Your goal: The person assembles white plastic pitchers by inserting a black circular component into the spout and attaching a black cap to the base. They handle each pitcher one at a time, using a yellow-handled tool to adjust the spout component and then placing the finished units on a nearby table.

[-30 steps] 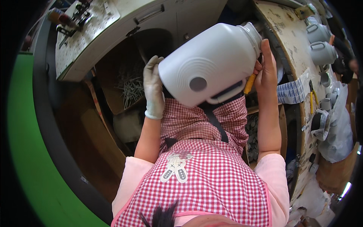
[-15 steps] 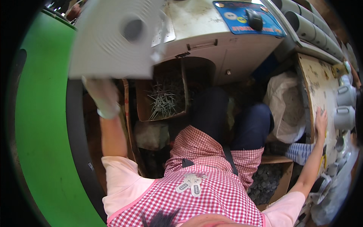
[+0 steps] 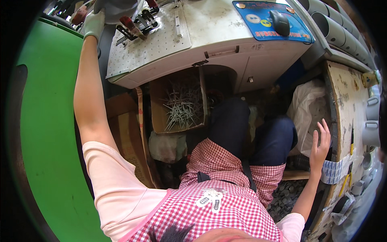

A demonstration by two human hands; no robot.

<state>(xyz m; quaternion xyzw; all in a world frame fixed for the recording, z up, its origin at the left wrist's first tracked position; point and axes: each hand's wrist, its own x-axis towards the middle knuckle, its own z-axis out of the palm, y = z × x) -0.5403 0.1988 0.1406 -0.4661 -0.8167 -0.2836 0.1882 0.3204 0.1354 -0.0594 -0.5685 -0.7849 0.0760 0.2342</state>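
At the upper left, my left hand, in a white glove, is stretched far out. Its fingers close round the left side of a grey rounded part, mostly cut off by the top edge. Beside that part, black toggle clamps with red handles are fixed to a perforated metal plate. My right hand is bare and holds nothing. Its fingers are raised and apart, near a white plastic sack and the edge of the wooden side table.
A mouse lies on a blue mat. Beneath the bench, a cardboard box holds long grey pins. Grey cylinders and cups line the right. Yellow-handled cutters lie on the side table. A green panel stands left.
My left hand has carried a large pale part with a round hole up and away from me, toward the clamps. My right hand has come off the side table toward my knees.
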